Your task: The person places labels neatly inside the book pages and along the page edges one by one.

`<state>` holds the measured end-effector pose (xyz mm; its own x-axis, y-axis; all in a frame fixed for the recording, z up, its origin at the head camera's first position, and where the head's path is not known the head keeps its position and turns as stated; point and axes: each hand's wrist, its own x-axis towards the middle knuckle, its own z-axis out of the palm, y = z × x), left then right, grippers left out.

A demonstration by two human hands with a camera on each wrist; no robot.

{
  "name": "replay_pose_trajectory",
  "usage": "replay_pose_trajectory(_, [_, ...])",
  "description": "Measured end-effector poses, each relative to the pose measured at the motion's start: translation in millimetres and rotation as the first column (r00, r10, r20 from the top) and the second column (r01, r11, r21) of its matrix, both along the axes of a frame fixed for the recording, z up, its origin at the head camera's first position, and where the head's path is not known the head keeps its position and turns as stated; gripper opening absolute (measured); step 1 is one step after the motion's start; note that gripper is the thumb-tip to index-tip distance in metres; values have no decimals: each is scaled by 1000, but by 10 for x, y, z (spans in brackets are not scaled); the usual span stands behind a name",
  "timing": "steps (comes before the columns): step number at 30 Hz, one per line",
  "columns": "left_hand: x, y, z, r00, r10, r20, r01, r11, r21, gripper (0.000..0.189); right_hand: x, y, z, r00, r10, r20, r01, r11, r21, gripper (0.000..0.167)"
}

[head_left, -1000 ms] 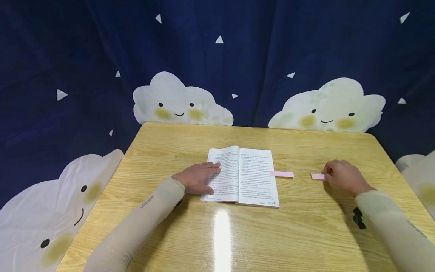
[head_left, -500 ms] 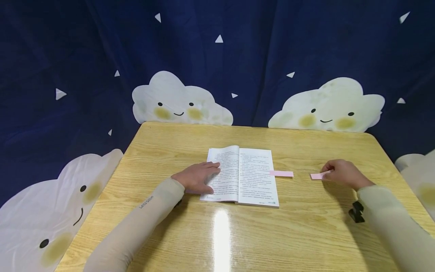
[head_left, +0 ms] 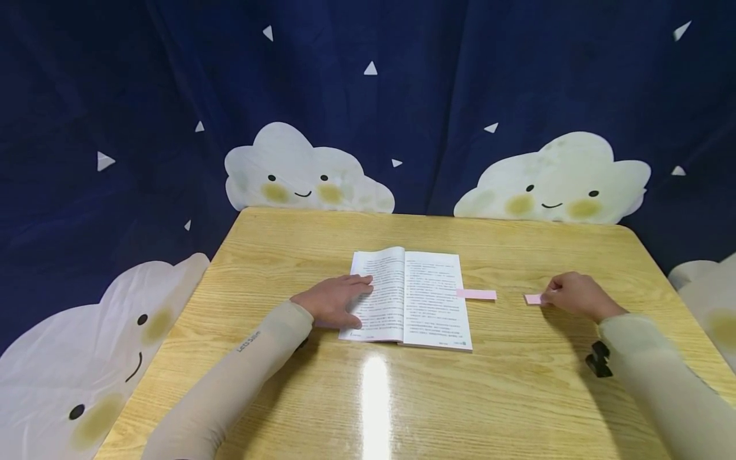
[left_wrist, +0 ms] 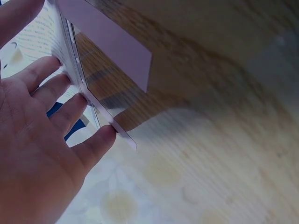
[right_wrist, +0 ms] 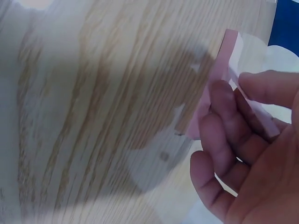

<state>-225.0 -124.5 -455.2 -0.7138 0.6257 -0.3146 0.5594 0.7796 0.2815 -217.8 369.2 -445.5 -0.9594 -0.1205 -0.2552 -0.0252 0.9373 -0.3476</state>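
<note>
An open book with printed pages lies mid-table. My left hand rests on its left page, fingers spread and relaxed. One pink sticky tab sticks out past the right page edge. In the left wrist view, a broad pink strip and a thinner-looking pink strip jut from the book's edge beside the fingers. To the right, my right hand is at a small pink sticky note pad. Between its thumb and curled fingers it pinches a pink sticky note, whose loose end is lifted off the pad.
The wooden table spans the lower view, with a bright light reflection in front of the book. A dark blue curtain with white clouds hangs behind the table. A black wrist device sits under the right sleeve.
My right hand has shifted slightly left over the pad, and less of the pad shows beyond the fingers. The left hand and the book have stayed put.
</note>
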Motion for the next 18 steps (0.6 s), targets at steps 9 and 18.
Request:
replay_pose_trajectory(9, [-6,-2,4,1000,4,11,-4,1000,-2,77,-36,-65,-34,1000,-19,22,19,1000,-10,22])
replay_pose_trajectory(18, [-3,0,1,1000,-4,-4,4,1000,-18,78,-75,-125,-8,999,-5,46,6,1000,-30,19])
